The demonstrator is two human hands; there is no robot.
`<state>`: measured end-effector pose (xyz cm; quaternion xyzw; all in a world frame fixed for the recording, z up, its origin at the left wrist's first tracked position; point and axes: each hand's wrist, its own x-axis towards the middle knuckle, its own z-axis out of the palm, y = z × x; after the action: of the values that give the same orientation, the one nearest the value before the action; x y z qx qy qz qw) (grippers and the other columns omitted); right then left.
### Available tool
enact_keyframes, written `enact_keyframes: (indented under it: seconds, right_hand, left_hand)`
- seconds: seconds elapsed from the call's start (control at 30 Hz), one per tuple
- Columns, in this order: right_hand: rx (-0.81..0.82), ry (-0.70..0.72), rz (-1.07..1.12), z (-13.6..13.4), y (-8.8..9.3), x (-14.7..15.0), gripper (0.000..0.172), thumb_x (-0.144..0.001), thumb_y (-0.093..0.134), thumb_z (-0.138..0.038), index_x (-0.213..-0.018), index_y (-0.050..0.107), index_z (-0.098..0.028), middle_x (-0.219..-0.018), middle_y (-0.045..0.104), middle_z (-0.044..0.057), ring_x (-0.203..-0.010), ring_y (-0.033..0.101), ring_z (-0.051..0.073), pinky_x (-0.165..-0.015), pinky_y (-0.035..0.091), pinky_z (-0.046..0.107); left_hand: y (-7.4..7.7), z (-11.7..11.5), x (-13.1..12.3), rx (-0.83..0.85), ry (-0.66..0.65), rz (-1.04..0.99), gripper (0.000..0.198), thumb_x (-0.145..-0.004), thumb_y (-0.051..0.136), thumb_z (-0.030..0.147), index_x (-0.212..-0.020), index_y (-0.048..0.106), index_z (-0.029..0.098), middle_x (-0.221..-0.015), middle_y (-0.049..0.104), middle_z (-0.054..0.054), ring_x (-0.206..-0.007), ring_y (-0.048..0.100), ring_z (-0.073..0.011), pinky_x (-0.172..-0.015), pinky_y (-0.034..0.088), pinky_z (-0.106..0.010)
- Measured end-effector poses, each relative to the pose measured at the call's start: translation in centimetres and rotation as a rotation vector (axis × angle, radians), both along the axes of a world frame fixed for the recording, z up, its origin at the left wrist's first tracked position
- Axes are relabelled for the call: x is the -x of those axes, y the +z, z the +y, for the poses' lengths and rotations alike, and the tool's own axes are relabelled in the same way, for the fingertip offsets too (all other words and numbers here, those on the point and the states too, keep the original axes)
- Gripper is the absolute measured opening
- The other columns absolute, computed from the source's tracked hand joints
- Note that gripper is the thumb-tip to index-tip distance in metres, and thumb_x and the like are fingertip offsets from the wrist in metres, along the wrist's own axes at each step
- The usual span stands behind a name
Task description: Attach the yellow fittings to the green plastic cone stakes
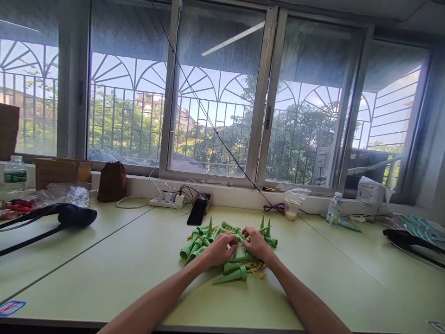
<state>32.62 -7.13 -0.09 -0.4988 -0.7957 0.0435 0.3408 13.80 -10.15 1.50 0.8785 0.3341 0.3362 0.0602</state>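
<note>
A pile of green plastic spikes [198, 246], pointed at one end and wider at the other, lies on the pale table [139, 273]. Over the middle of the pile, my left hand [221, 249] has its fingers curled toward the thumb. What they pinch, if anything, is too small to make out. Facing it, my right hand [256, 242] is closed on a green spike [239, 233], partly hidden by the fingers. Small yellow pieces [256, 268] are scattered below the right hand. Nearest to me lies one spike [231, 276] on its side.
A black phone [197, 212] and a power strip [162, 202] stand by the window sill. To the right are a plastic cup [291, 211] and a bottle [334, 209]. Black straps [69, 215] lie at left, near a brown pouch [111, 182] and a cardboard box [62, 172].
</note>
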Motion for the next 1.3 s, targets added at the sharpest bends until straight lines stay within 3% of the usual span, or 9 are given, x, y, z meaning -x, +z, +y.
enact_keyframes:
  seconds: [0.77, 1.3]
  right_hand:
    - [-0.004, 0.050, -0.001, -0.06, -0.13, 0.26, 0.021, -0.071, 0.052, -0.010, -0.088, 0.061, -0.017, -0.083, 0.065, 0.004, -0.081, 0.059, 0.018, -0.074, 0.040, 0.024]
    - [-0.039, 0.080, 0.044, -0.26, 0.01, 0.64, 0.018, -0.070, 0.052, -0.010, -0.084, 0.063, -0.016, -0.081, 0.065, 0.004, -0.078, 0.058, 0.017, -0.074, 0.040, 0.024]
  left_hand:
    - [-0.24, 0.24, 0.01, -0.005, -0.029, 0.002, 0.012, -0.076, 0.050, 0.013, -0.072, 0.060, 0.017, -0.070, 0.060, -0.001, -0.065, 0.053, -0.0136, -0.064, 0.041, -0.024]
    - [-0.02, -0.10, -0.01, 0.051, 0.015, 0.033, 0.012, -0.079, 0.051, 0.018, -0.082, 0.063, 0.017, -0.072, 0.066, -0.002, -0.065, 0.059, -0.0146, -0.065, 0.042, -0.024]
